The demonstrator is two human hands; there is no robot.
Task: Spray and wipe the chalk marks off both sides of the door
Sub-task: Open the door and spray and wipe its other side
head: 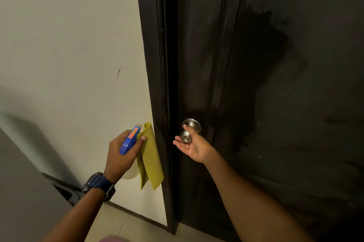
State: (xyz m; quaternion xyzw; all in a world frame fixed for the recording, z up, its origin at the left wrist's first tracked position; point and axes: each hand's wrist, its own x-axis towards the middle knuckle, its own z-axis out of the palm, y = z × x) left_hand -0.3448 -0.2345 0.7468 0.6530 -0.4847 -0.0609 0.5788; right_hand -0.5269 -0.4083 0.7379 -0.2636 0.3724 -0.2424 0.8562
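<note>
The door [285, 103] is showing dark wet patches and no clear chalk marks on this face, so this side is looking wiped; the other side likely remains. The right hand [192, 146] is reaching under the knob [188, 132], fingers loosely spread, holding nothing. The left hand [123, 151] is gripping the spray bottle [129, 140] and yellow cloth [150, 160] together, left of the frame.

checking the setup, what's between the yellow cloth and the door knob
In the head view, the dark door frame and the door's edge strip stand between the yellow cloth and the knob; nothing else.
</note>
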